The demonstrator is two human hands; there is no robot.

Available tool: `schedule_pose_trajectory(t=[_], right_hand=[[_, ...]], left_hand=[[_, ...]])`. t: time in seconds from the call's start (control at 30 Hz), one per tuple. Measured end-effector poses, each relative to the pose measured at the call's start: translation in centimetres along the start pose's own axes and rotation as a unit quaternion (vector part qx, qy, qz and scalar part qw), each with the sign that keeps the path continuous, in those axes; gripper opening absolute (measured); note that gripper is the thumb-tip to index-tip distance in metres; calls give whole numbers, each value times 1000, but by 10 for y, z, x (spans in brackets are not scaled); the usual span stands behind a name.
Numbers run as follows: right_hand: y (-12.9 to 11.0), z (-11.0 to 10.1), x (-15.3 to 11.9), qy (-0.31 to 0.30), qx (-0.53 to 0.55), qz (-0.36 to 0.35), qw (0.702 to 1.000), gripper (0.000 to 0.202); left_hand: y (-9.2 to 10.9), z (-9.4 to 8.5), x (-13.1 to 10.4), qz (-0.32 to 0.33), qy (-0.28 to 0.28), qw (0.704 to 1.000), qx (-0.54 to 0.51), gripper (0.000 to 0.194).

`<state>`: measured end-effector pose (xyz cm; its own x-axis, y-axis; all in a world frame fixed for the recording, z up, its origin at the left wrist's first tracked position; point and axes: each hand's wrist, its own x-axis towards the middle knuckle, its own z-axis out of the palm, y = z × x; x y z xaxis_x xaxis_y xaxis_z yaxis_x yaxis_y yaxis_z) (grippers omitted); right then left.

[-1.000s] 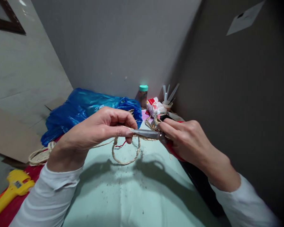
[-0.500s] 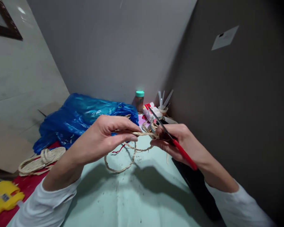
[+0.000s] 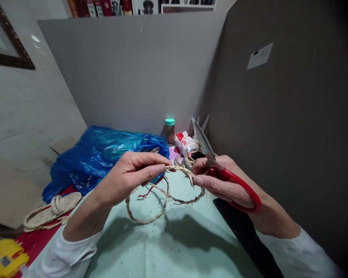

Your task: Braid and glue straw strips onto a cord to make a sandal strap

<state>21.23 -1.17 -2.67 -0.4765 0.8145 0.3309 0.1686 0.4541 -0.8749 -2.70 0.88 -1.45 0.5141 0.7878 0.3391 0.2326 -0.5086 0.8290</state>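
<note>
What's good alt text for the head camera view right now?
A left hand and a right hand hold a braided cord over a pale green table, red-handled scissors also in the right. A blue plastic bag and a teal-lidded jar sit behind.

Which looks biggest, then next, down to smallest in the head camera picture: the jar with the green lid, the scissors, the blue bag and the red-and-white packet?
1. Blue bag
2. Scissors
3. Jar and packet: too close to rank. The jar looks taller, the packet wider.
</note>
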Motion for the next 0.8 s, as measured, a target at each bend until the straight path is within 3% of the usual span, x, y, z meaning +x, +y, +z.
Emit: schedule_pose_trajectory(t=[0.17, 0.3, 0.57, 0.8], right_hand=[[6, 1, -1, -14, 97, 34, 995, 23], [12, 1, -1, -28, 159, 57, 985, 24], [13, 2, 0, -22, 128, 57, 990, 27], [12, 2, 3, -10, 40, 37, 998, 29]], left_hand=[[-3, 0, 2, -43, -54, 996, -59, 14], [-2, 3, 3, -57, -42, 993, -93, 14], [-7, 16, 5, -95, -8, 975, -199, 13], [-8, 22, 8, -109, 16, 979, -169, 14]])
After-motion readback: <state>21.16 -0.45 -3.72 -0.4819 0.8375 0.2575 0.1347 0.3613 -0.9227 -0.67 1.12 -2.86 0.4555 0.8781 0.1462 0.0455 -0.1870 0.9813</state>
